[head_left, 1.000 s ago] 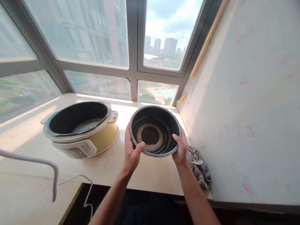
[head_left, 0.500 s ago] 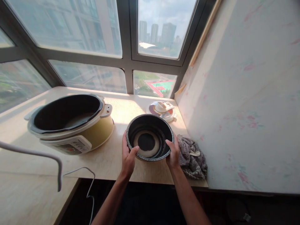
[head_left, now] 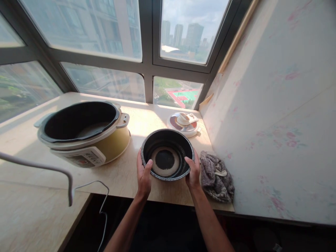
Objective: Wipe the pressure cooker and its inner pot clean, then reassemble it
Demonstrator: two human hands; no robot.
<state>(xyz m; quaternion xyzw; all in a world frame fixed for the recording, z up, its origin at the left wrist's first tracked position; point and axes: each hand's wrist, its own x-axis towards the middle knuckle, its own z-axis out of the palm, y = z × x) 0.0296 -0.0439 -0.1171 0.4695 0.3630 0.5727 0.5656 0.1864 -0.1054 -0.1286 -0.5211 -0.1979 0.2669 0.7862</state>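
Between my two hands is a round black inner pot [head_left: 166,161], its inside worn pale in a ring at the bottom. My left hand [head_left: 144,176] grips its left side, thumb at the rim. On the opposite side my right hand [head_left: 193,171] grips it the same way. The pot is tilted slightly toward me; whether it touches the counter, I cannot tell. To the left stands an electric pressure cooker [head_left: 112,145] with a yellow-green body, uncovered, dark inside. Its white round lid [head_left: 185,125] lies behind the pot, near the window.
A crumpled grey towel [head_left: 216,176] lies right of the pot, against the flowered wall [head_left: 283,115]. A thick grey cord [head_left: 47,166] and a thinner cable [head_left: 105,201] cross the left foreground. Windows border the back of the beige counter [head_left: 126,182].
The view has turned slightly left, so the surroundings sit a little further right. Both hands keep the same hold on the inner pot.
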